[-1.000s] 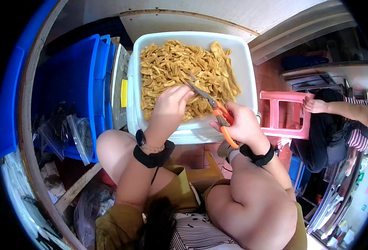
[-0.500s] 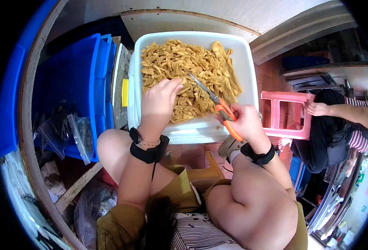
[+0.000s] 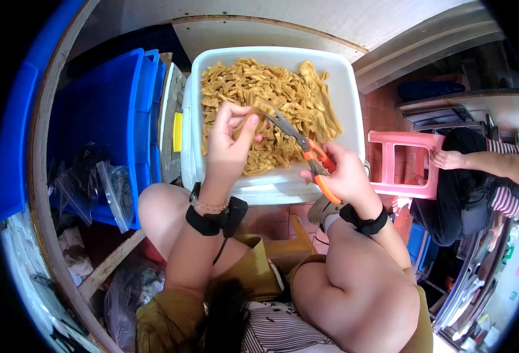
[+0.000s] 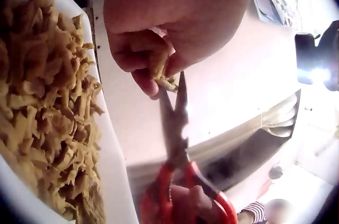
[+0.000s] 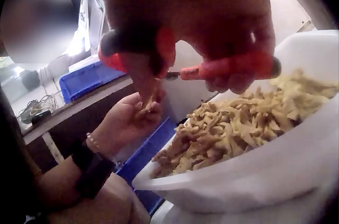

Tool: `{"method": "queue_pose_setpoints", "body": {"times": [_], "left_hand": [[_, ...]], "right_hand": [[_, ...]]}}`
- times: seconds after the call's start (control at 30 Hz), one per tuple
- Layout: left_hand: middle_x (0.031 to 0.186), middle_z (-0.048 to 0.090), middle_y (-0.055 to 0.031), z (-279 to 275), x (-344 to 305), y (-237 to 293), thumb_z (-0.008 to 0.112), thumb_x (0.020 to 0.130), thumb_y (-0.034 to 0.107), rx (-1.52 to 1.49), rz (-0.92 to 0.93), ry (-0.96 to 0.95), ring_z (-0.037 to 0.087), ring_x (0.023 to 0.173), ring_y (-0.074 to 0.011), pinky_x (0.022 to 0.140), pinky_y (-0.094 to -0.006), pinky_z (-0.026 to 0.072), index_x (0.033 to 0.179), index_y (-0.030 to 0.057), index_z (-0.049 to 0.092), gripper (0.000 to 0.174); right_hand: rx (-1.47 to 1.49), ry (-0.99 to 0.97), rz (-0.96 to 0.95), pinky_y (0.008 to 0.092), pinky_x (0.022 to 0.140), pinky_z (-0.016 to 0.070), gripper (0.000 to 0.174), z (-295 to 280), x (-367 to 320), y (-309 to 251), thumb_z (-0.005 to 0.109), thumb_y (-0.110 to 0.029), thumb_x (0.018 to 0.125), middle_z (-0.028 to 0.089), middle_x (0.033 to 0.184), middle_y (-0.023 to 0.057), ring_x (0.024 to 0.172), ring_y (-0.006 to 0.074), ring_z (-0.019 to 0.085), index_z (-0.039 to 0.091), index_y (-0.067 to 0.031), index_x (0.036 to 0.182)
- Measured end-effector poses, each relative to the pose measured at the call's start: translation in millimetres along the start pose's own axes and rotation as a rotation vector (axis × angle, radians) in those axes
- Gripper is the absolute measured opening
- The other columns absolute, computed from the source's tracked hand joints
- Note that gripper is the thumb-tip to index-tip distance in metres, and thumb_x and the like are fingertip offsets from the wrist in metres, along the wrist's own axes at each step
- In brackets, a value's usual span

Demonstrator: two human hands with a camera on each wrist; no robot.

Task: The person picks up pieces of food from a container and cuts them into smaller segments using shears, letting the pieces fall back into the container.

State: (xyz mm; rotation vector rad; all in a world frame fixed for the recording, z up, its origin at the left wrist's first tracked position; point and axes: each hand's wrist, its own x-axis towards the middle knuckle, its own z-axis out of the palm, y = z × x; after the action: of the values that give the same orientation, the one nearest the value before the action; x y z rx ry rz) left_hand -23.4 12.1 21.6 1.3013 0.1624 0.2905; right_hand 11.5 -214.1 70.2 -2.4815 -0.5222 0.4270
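Observation:
Over the white tub (image 3: 349,88), the left hand (image 3: 230,138) pinches a tan piece (image 4: 159,62) between thumb and fingers. The right hand (image 3: 346,175) grips orange-handled scissors (image 3: 325,183), thumb and fingers around the handles. In the left wrist view the scissor blades (image 4: 175,112) stand parted, their tips at the end of the held piece. Many tan strips (image 3: 253,82) fill the tub below, with a longer uncut-looking piece (image 3: 318,103) along the right side. In the right wrist view the left hand (image 5: 124,120) is beyond the scissors, fingers curled round the piece.
Blue crates (image 3: 104,117) and clear plastic bags (image 3: 117,194) stand at the left. A pink stool (image 3: 409,187) is right of the tub, with another person's hand (image 3: 447,157) on it. Bare knees flank the tub's near side.
The left hand first moved left, away from the blades, then turned and came back with a piece at their tips. The scissors dipped slightly toward the right and their blades are parted now.

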Motion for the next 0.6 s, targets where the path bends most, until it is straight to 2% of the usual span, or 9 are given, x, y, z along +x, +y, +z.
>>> {"method": "queue_pose_setpoints", "body": {"times": [0.17, 0.23, 0.37, 0.47, 0.53, 0.6], "left_hand": [[0.099, 0.061, -0.0048, 5.2, -2.1, 1.5, 0.058, 0.094, 0.003, -0.012, -0.014, -0.032, 0.060, 0.094, -0.0087, 0.065, -0.0228, 0.0540, 0.098, 0.0013, 0.055, 0.005], [0.098, 0.061, -0.0045, 6.1, -2.5, 1.2, 0.058, 0.094, 0.003, -0.039, -0.029, -0.008, 0.060, 0.094, -0.0088, 0.064, -0.0231, 0.0543, 0.098, 0.0006, 0.056, 0.006], [0.097, 0.062, -0.0041, 6.8, -4.5, 3.1, 0.058, 0.093, 0.002, -0.045, -0.002, -0.028, 0.060, 0.092, -0.0085, 0.064, -0.0230, 0.0544, 0.097, -0.0006, 0.058, 0.005], [0.095, 0.062, -0.0035, 8.5, -7.2, 2.1, 0.058, 0.093, 0.002, 0.061, 0.021, -0.076, 0.060, 0.088, -0.0083, 0.065, -0.0225, 0.0543, 0.095, -0.0015, 0.060, 0.004], [0.093, 0.062, -0.0032, 10.2, -8.3, 1.5, 0.058, 0.093, 0.002, 0.031, -0.020, -0.109, 0.058, 0.083, -0.0079, 0.066, -0.0225, 0.0539, 0.092, -0.0020, 0.061, 0.005], [0.091, 0.062, -0.0031, 11.1, -9.0, 3.2, 0.058, 0.093, 0.002, 0.039, -0.044, -0.123, 0.058, 0.082, -0.0077, 0.066, -0.0227, 0.0538, 0.092, -0.0022, 0.061, 0.005]], "right_hand": [[0.035, -0.037, 0.035, 0.0298, 0.054, 0.0418, 0.048, 1.8, 0.1, 1.9, 0.088, -0.034, 0.064, 0.049, 0.060, 0.0063, 0.057, 0.0132, 0.047, 0.061, 0.0001, 0.085], [0.261, 0.035, 0.057, 0.0281, 0.057, 0.0441, 0.052, 9.4, 0.1, 12.0, 0.089, -0.032, 0.063, 0.056, 0.066, 0.0061, 0.060, 0.0119, 0.051, 0.062, 0.0010, 0.091], [0.229, 0.008, 0.069, 0.0271, 0.063, 0.0474, 0.056, -1.6, -0.6, 2.5, 0.090, -0.030, 0.062, 0.063, 0.074, 0.0066, 0.066, 0.0113, 0.056, 0.062, 0.0020, 0.097], [0.119, -0.017, 0.073, 0.0287, 0.068, 0.0496, 0.057, -5.5, -2.2, -3.7, 0.090, -0.030, 0.062, 0.067, 0.079, 0.0089, 0.071, 0.0134, 0.060, 0.062, 0.0029, 0.098], [0.086, 0.052, -0.028, 0.0314, 0.070, 0.0508, 0.056, -2.7, -2.1, 0.7, 0.090, -0.030, 0.061, 0.067, 0.080, 0.0102, 0.074, 0.0175, 0.064, 0.062, 0.0021, 0.099], [0.086, 0.079, -0.043, 0.0323, 0.071, 0.0510, 0.057, -2.6, -2.6, -0.2, 0.090, -0.031, 0.061, 0.067, 0.080, 0.0112, 0.075, 0.0204, 0.065, 0.063, 0.0017, 0.099]]}}
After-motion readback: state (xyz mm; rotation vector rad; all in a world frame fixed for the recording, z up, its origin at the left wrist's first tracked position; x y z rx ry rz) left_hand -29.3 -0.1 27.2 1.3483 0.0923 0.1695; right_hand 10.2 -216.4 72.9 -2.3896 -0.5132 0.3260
